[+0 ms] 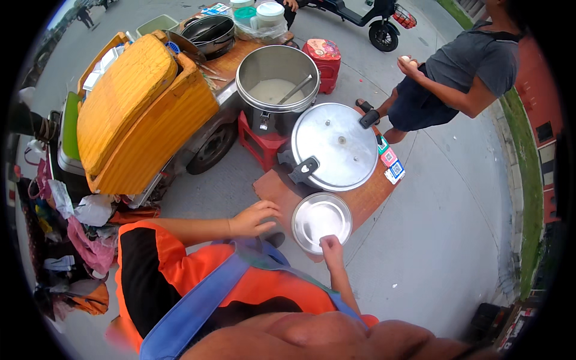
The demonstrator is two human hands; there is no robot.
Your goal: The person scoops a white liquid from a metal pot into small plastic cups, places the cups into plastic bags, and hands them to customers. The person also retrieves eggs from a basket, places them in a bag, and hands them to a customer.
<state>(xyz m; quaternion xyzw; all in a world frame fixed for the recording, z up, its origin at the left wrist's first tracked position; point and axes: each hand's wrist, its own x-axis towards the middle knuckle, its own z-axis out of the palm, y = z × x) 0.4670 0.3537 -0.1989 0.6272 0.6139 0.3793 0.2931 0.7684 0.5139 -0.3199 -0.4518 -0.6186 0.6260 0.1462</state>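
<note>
At the front of a brown board (366, 204), my right hand (332, 245) is closed at the near rim of a round, shiny metal lid (322, 216). My left hand (255, 218) hovers just left of that lid, its fingers stretched out and nothing in them. Beyond the lid sits a large pressure cooker, its silver cover (336, 150) on and its black handles showing. Farther left, an uncovered steel pot (264, 114) holds whitish liquid with a metal utensil (294, 90) leaning inside it. What lies beneath the round lid is hidden.
A red stool (255, 141) stands under the steel pot. To the left is a cart with a yellow insulated box (129, 108) and a black pan (210, 36). A person (462, 78) stands at the right holding small rounded things. A scooter (372, 27) is parked beyond.
</note>
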